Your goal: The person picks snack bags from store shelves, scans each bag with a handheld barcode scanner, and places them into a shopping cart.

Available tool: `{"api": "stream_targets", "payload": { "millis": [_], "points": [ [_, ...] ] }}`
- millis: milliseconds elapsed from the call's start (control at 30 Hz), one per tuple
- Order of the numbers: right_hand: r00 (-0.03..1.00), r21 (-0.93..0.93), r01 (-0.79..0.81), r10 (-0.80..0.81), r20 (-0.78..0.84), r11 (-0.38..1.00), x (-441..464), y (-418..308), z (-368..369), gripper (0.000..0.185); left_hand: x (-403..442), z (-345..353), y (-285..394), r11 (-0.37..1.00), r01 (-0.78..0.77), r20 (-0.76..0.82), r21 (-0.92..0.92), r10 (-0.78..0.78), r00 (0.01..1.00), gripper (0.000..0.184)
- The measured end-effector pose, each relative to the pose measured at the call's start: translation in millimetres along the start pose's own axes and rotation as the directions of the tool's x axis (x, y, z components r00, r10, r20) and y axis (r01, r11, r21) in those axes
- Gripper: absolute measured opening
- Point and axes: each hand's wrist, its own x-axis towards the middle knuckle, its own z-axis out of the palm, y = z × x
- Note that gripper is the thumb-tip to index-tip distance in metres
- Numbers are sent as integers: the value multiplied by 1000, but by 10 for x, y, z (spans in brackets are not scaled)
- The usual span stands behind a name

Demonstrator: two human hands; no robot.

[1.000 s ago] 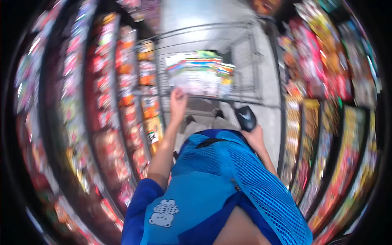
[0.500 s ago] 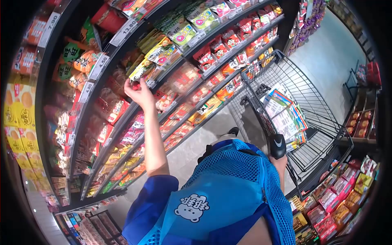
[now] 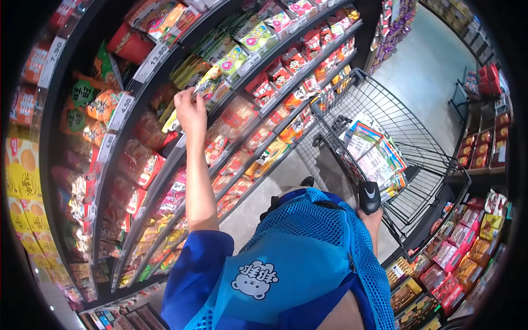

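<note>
My left hand reaches into the snack shelf on the left, its fingers bent around a yellow-and-white snack bag. The hand covers the middle of the packs there, and a pale yellow end shows below it. Green snack bags lie just beyond, and clear-and-red packs sit on the tier below. At the right, my right hand is closed on the handle of a black wire shopping cart, partly hidden behind the handle's black end cap. Several colourful flat packages lie in the cart.
Price-tagged shelf edges curve along the left. Yellow cartons are stacked at the far left. A low display of boxed and bagged goods stands at the lower right. Grey floor shows between shelf and cart.
My left hand has moved farther into the shelf, from beside the yellow packs onto them, and its fingers have closed. My right hand stays on the cart handle. The whole view has shifted slightly.
</note>
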Motion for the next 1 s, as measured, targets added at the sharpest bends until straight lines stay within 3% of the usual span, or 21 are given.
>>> {"api": "stream_targets", "payload": {
  "millis": [67, 100, 133, 200, 333, 533, 633, 667, 733, 767, 800, 867, 900, 933, 967, 1000],
  "points": [
    [998, 16, -25, 26, -51, 1000, -80, -35, 15, 36, -32, 60, -87, 983, 53, 16, -179, -51, 999, 16],
    [997, 22, -35, 37, -75, 999, -106, -81, 16, 35, -42, 69, -101, 890, 281, 164, -359, -236, 958, 13],
    [996, 25, -54, 55, -73, 998, -121, -100, 9, 35, -44, 80, -117, 816, 366, 201, -447, -307, 930, 10],
    [994, 30, -87, 88, -67, 996, -135, -127, -6, 34, 5, 77, -93, 713, 341, 210, -613, -269, 940, 8],
    [996, -4, -50, 50, -81, 999, -142, -172, -11, 34, 91, 127, -52, 649, 126, 2, -751, -188, 982, 6],
    [998, -14, -26, 26, -59, 1000, -154, -194, -40, 35, 197, 32, 46, 509, -2, -173, -861, -289, 942, 9],
    [997, 9, -16, 16, -72, 1000, -166, -211, -35, 37, 210, 59, -121, 354, -55, -202, -933, -394, 897, 11],
    [997, 14, -11, 12, -79, 1000, -166, -196, -33, 37, 168, 60, -173, 329, -71, -197, -942, -367, 909, 11],
    [997, 14, -11, 12, -79, 1000, -165, -233, -44, 37, 65, -75, -97, 137, -10, -37, -990, -195, 980, 7],
    [997, 7, -18, 19, -71, 1000, -158, -284, -59, 37, 23, -111, -38, -56, 83, 83, -995, 7, 997, 5],
    [998, -3, -29, 28, -64, 1000, -148, -340, -68, 37, -42, -119, 202, -143, 199, 191, -970, 63, 979, 7],
    [999, 202, -31, 36, -23, 979, -94, -464, -35, 29, -203, -19, 633, -407, 485, 410, -774, 261, 874, 15],
    [994, 124, 100, -94, -52, 987, -63, -642, -35, 27, -343, 113, 840, -493, 560, 463, -666, 316, 828, 18],
    [993, 75, 113, -111, -28, 991, -72, -934, -69, 31, -494, 249, 1066, -566, 626, 505, -536, 380, 775, 22],
    [989, 111, 149, -149, -7, 983, -98, -1286, -84, 35, -640, 346, 1301, -594, 680, 545, -430, 430, 720, 21],
    [980, 124, 191, -197, 36, 974, 3, -1193, -73, 42, -756, 505, 1467, -616, 733, 505, -288, 553, 663, 19]
  ]
}}
